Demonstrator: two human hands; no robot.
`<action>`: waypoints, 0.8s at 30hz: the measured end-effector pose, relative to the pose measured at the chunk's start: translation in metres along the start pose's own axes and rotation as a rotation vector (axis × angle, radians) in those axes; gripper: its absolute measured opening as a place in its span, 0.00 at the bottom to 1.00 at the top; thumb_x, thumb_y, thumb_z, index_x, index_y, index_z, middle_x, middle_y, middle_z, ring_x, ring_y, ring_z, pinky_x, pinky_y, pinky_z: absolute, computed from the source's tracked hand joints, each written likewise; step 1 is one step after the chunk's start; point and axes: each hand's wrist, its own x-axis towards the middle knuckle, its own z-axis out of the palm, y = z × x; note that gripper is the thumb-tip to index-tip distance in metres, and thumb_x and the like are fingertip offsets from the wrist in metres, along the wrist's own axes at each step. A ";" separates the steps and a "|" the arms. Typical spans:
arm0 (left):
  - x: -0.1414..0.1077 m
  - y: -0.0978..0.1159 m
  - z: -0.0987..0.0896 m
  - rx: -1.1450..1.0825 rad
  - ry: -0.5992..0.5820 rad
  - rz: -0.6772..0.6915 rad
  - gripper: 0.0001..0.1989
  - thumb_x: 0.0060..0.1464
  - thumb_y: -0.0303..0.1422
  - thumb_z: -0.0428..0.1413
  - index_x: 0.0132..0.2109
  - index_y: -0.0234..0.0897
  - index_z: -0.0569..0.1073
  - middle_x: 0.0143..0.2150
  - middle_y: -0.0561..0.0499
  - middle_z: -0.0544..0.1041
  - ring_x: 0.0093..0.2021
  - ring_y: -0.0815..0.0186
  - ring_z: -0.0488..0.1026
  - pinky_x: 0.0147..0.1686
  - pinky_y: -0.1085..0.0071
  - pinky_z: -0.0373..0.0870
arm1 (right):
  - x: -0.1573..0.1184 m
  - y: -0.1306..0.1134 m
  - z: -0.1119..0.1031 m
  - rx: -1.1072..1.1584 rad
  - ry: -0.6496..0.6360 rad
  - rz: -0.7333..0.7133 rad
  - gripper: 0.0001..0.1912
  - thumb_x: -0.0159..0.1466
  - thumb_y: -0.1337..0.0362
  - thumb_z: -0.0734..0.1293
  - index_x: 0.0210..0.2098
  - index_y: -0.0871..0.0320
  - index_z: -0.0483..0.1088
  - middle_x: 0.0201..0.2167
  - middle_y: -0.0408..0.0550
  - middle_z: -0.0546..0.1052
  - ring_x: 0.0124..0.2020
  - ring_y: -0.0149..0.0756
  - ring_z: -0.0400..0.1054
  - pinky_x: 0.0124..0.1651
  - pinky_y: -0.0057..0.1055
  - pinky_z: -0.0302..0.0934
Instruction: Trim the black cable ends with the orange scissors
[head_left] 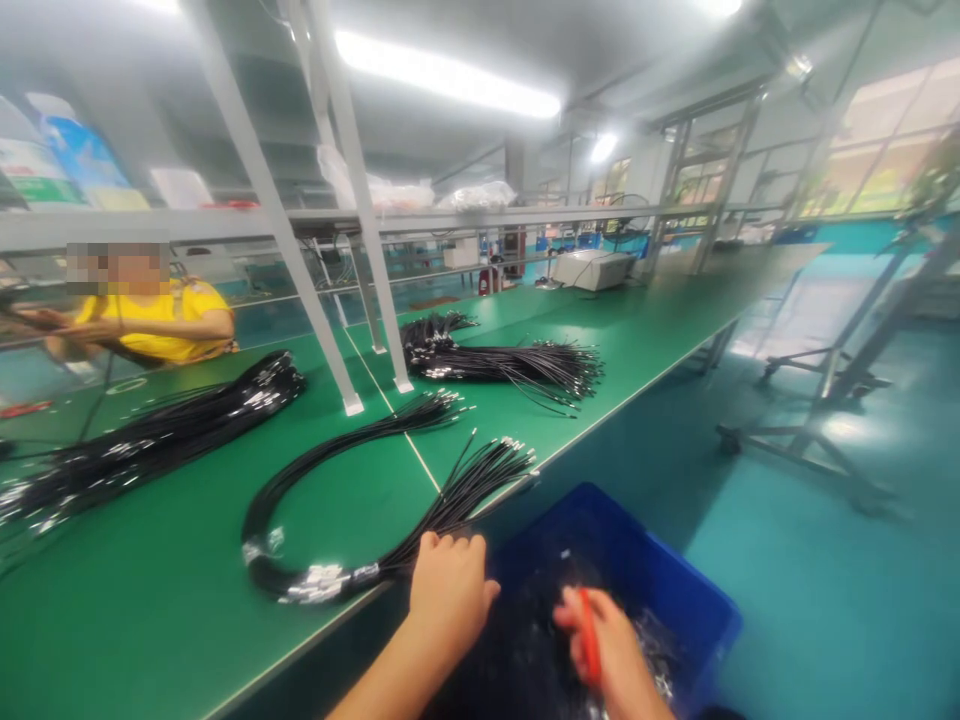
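Observation:
My left hand [451, 580] is closed at the table's front edge, its fingers curled on a curved bundle of black cables [337, 430]. The bundle bends in a U on the green table, with bright metal tips at both ends and a clear wrap with white labels along it. Low over a blue bin [660, 570], my right hand [604, 640] is closed round red-handled scissors [589, 640]; their blades are blurred and cannot be made out. Small pale scraps lie inside the bin.
More black cable bundles lie at the left [187, 420] and farther back [510, 365] on the green table [150, 620]. White shelf posts [367, 230] stand on it. Across the table sits a person in yellow [172, 320]. A wheeled metal frame [810, 430] stands at the right.

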 end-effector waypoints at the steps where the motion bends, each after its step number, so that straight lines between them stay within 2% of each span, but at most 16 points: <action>1: 0.000 0.005 -0.003 -0.046 0.011 0.020 0.05 0.51 0.30 0.58 0.36 0.34 0.75 0.33 0.44 0.81 0.37 0.52 0.76 0.42 0.55 0.64 | 0.004 -0.012 -0.004 0.068 0.073 -0.049 0.22 0.46 0.48 0.72 0.29 0.55 0.63 0.18 0.39 0.72 0.14 0.27 0.59 0.16 0.22 0.49; 2: -0.001 0.012 -0.006 -0.087 0.022 0.041 0.04 0.53 0.30 0.57 0.37 0.37 0.75 0.34 0.48 0.81 0.37 0.56 0.76 0.42 0.58 0.65 | 0.008 -0.024 -0.007 0.129 0.135 -0.096 0.22 0.46 0.49 0.73 0.30 0.54 0.61 0.16 0.35 0.69 0.14 0.26 0.59 0.17 0.21 0.50; 4: -0.004 0.025 -0.009 -0.198 0.064 0.079 0.06 0.57 0.29 0.53 0.38 0.42 0.74 0.35 0.52 0.79 0.38 0.62 0.75 0.41 0.65 0.66 | 0.010 -0.048 -0.013 0.207 0.173 -0.171 0.21 0.47 0.55 0.73 0.33 0.54 0.61 0.15 0.31 0.66 0.17 0.26 0.61 0.20 0.21 0.55; 8: -0.013 0.045 -0.006 -0.606 0.228 0.147 0.11 0.60 0.27 0.47 0.39 0.42 0.73 0.36 0.50 0.76 0.35 0.64 0.74 0.36 0.72 0.68 | -0.009 -0.080 -0.012 0.250 0.088 -0.236 0.18 0.49 0.62 0.74 0.35 0.56 0.65 0.17 0.35 0.70 0.17 0.28 0.63 0.21 0.24 0.58; 12: -0.020 0.048 -0.004 -0.946 0.343 0.100 0.08 0.57 0.29 0.50 0.36 0.41 0.75 0.33 0.52 0.73 0.31 0.66 0.73 0.31 0.75 0.67 | -0.038 -0.091 0.004 0.311 0.005 -0.218 0.18 0.48 0.64 0.75 0.35 0.56 0.67 0.22 0.39 0.74 0.18 0.28 0.64 0.20 0.24 0.59; 17: -0.024 0.044 -0.007 -1.153 0.322 0.019 0.07 0.52 0.31 0.55 0.28 0.39 0.76 0.26 0.54 0.73 0.27 0.66 0.69 0.28 0.74 0.65 | -0.053 -0.099 0.021 0.447 -0.029 -0.241 0.18 0.48 0.67 0.75 0.36 0.55 0.67 0.27 0.43 0.78 0.21 0.31 0.68 0.26 0.28 0.64; 24: -0.023 0.044 -0.008 -1.190 0.293 -0.008 0.09 0.52 0.34 0.56 0.27 0.39 0.77 0.24 0.53 0.73 0.25 0.66 0.67 0.28 0.73 0.64 | -0.053 -0.104 0.030 0.498 -0.014 -0.233 0.18 0.48 0.67 0.75 0.36 0.55 0.67 0.25 0.41 0.76 0.21 0.30 0.69 0.28 0.28 0.63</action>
